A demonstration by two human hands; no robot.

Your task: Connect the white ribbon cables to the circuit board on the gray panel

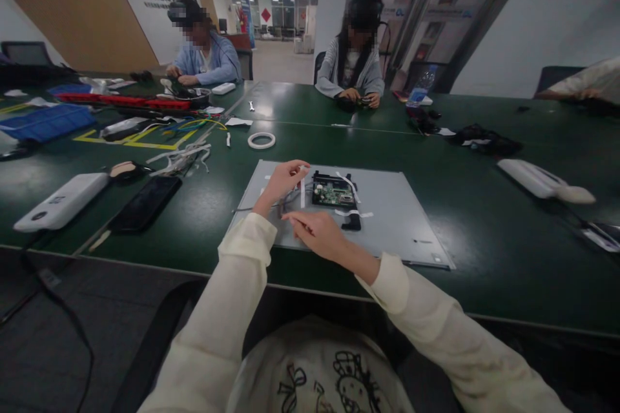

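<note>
A flat grey panel [397,219] lies before me, with a green circuit board [334,192] in a black frame on it. Strips of white tape [352,213] cross the frame and a black part below it. My left hand [285,182] is over the panel's left half, fingers pinched at the upper end of a narrow white tape strip [303,197]. Thin grey cables [252,208] run under that hand. Lower down, my right hand [320,232] has thumb and forefinger drawn together beside the cables; what they hold, if anything, is too small to make out.
Beyond the panel lies a tape roll [261,141]. At left are a black phone [148,203], a white power bank [62,202], loose white strips [186,158] and a blue tray [48,122]. Another white device [530,177] is at right. Two people sit opposite; another's arm shows at right.
</note>
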